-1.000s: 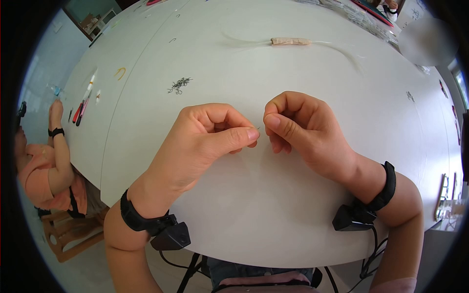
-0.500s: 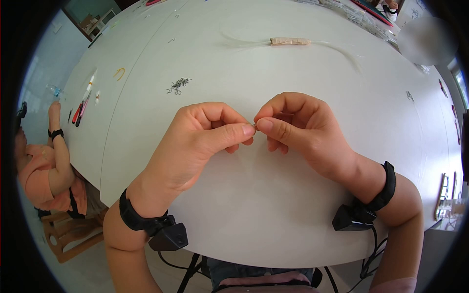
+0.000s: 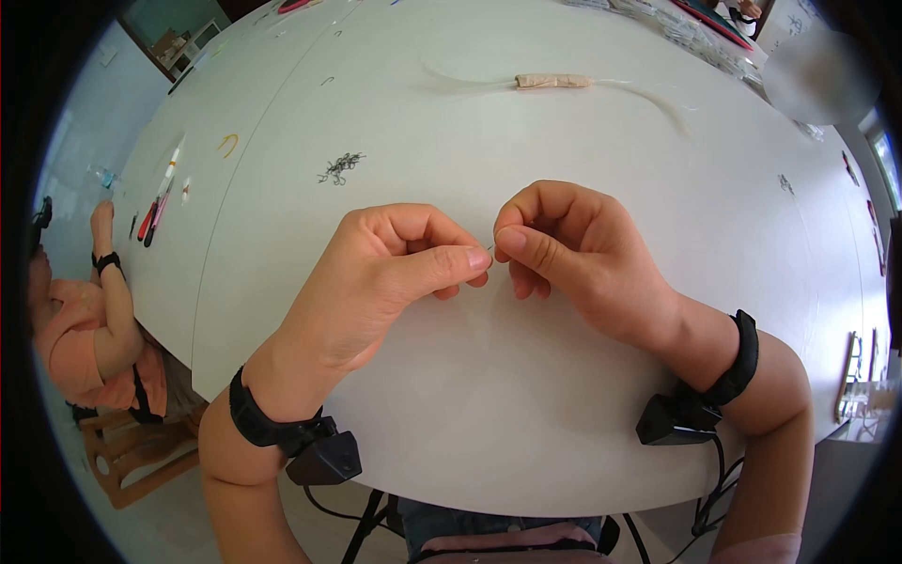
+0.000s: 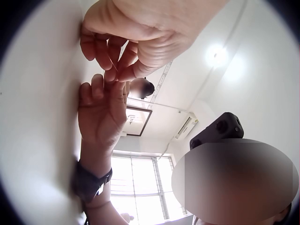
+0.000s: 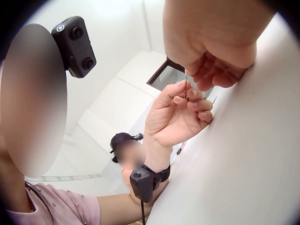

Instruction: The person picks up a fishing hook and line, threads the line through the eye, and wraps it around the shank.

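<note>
The left hand [image 3: 404, 268] pinches a small dark fish hook [image 3: 489, 249] between thumb and index finger, its thin tip just showing past them. Facing it, the right hand [image 3: 583, 244] has thumb and index finger pressed together on a very thin line, the other fingers curled below. A narrow gap parts the two hands' fingertips. From the right wrist, a fine dark strand [image 5: 186, 83] spans between both hands' fingertips. Beyond the left hand lies a small pile of dark hooks [image 3: 340, 169]. Most of the held hook is hidden by the fingers.
Farther back on the white table [image 3: 451, 404] lies a bundle of clear strands [image 3: 552, 82] wrapped in tan. To the left are a yellow loop [image 3: 227, 144], red-handled cutters [image 3: 146, 222] and a seated person [image 3: 89, 320]. A few dark bits [image 3: 785, 184] lie right.
The right hand came left until its fingertips met the left hand's, then drew slightly back, leaving a small gap. The left hand stays nearly in place with its pinch kept.
</note>
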The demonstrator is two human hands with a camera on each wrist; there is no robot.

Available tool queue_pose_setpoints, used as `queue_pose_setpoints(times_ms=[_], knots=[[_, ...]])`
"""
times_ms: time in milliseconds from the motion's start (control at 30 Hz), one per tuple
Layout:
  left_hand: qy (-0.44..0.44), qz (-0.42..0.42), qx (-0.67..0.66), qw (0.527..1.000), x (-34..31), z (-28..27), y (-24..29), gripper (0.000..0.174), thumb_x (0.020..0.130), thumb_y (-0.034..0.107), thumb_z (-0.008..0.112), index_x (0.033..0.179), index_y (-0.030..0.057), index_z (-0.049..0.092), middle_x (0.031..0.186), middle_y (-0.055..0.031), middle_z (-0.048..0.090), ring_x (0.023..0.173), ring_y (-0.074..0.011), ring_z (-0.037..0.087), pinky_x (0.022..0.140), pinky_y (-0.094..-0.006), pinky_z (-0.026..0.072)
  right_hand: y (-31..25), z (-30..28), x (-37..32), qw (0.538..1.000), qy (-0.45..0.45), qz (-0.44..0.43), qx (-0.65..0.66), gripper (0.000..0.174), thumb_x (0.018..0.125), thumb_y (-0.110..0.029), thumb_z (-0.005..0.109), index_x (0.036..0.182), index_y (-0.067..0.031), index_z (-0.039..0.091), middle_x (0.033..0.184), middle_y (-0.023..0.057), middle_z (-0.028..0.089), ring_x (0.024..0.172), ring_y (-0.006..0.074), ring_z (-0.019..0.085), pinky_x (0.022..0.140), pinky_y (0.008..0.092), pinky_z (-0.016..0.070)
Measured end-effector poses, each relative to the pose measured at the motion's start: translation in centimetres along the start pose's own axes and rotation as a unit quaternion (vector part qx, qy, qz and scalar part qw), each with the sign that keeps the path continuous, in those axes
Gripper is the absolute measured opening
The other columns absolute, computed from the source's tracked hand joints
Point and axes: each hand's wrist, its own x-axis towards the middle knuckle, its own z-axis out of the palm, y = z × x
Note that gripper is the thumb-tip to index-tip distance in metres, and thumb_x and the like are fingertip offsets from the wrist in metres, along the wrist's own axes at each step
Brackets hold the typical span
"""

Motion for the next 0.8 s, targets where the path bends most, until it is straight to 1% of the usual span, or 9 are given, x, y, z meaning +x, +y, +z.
queue_pose_setpoints(times_ms=[333, 633, 800], knots=[[0.01, -0.002, -0.012, 1.0, 0.03, -0.05, -0.07, 0.008, 0.08, 0.009, 0.062, 0.08, 0.0018, 0.063, 0.076, -0.0054, 0.062, 0.073, -0.0134, 0.058, 0.066, -0.0249, 0.0434, -0.04, 0.07, -0.03, 1.0, 0.01, 0.001, -0.004, 0.014, 0.089, -0.014, 0.054, 0.086, -0.0002, 0.055, 0.074, 0.0015, 0.055, 0.063, 0.0072, 0.053, 0.056, 0.0205, 0.0423], [0.007, -0.006, -0.01, 1.0, -0.04, -0.02, -0.02, 0.007, 0.079, 0.01, 0.063, 0.08, 0.0025, 0.063, 0.076, -0.0048, 0.062, 0.073, -0.0131, 0.059, 0.067, -0.025, 0.0433, -0.19, 0.09, -0.05, 1.0, 0.0, 0.005, -0.007, 0.015, 0.089, -0.014, 0.053, 0.086, 0.0001, 0.054, 0.073, 0.0015, 0.055, 0.063, 0.0071, 0.053, 0.055, 0.0208, 0.0419], [0.002, 0.0, 0.0, 1.0, -0.06, -0.04, -0.11, 0.007, 0.078, 0.01, 0.064, 0.08, 0.0024, 0.063, 0.076, -0.0048, 0.062, 0.073, -0.0135, 0.059, 0.067, -0.025, 0.0433, -0.23, 0.09, -0.06, 1.0, 0.006, 0.001, -0.004, 0.013, 0.089, -0.013, 0.052, 0.086, 0.0, 0.054, 0.074, 0.0018, 0.054, 0.063, 0.0075, 0.053, 0.056, 0.0205, 0.0422]])
